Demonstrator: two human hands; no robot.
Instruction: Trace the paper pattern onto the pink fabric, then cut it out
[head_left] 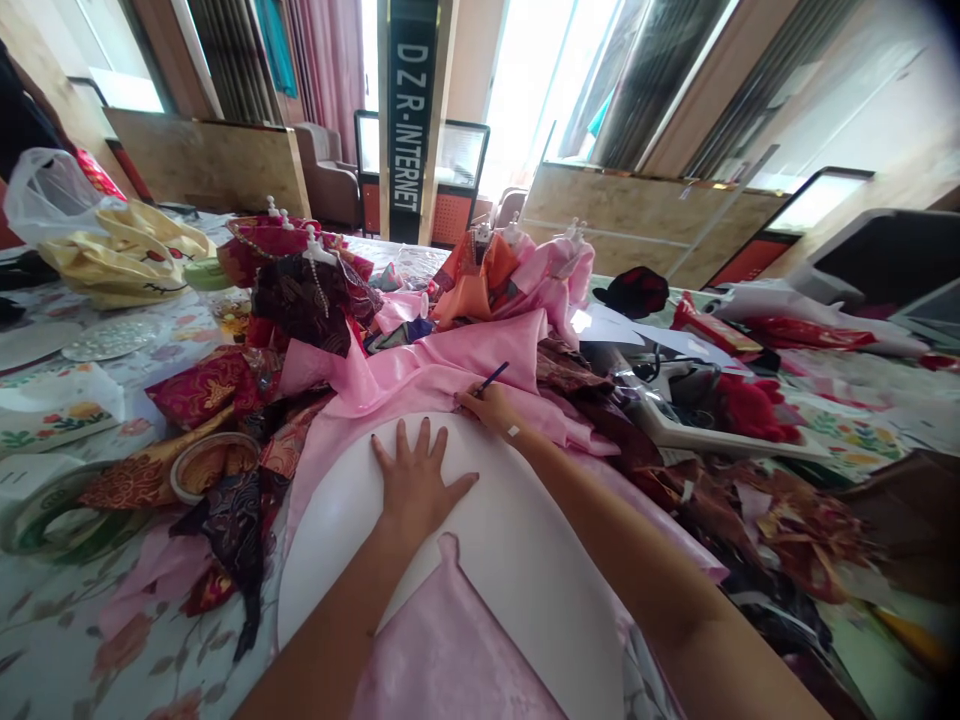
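My left hand (417,484) lies flat with fingers spread on a white curved paper template (525,560). The template rests on pink satin cloth (450,370) spread over the table. At the template's far edge, my right hand (491,408) is closed on a dark blue pencil (493,378), its tip against the pink cloth. A wedge cut in the template shows more pink cloth (442,640) near me.
Scraps of red, maroon and gold brocade (225,470) are heaped at the left and right. Small dress forms in doll dresses (307,280) stand behind the cloth. A tape roll (214,465), a yellow fabric pile (127,260) and a plastic bag (45,195) lie left.
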